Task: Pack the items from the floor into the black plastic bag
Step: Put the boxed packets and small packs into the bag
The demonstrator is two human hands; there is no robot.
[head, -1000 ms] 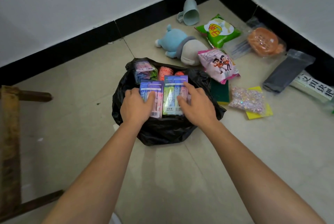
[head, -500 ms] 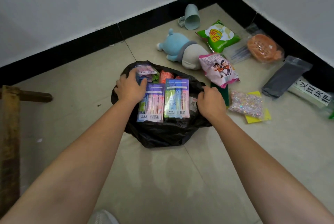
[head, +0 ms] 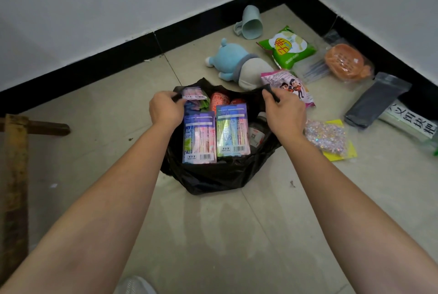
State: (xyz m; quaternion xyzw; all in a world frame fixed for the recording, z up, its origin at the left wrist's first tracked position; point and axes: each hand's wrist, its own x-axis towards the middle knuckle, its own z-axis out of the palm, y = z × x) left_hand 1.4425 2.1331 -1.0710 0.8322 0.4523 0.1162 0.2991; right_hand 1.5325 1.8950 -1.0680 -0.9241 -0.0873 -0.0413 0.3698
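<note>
The tiled floor (head: 237,234) carries the black plastic bag (head: 213,175) near the room's corner. Beyond it lie a plush toy (head: 234,61), a pale mug (head: 251,23) on its side, a green snack packet (head: 288,47) and a pink snack packet (head: 291,86). To the right lie a wrapped orange item (head: 343,62), a grey packet (head: 376,99) and a glitter packet (head: 326,136).

Both arms out, hands apart at the bag mouth.

We reach the left forearm (head: 113,201) and right forearm (head: 348,199) forward and down, bare, converging a little toward the wrists. Left hand (head: 166,110): back up, fingers curled, pinching the left rim of the black plastic bag (head: 213,177). Right hand (head: 285,113): back up, thumb and fingers curled on a fold of the right rim. The hands sit well apart at about the same height, wrists roughly straight.
</note>
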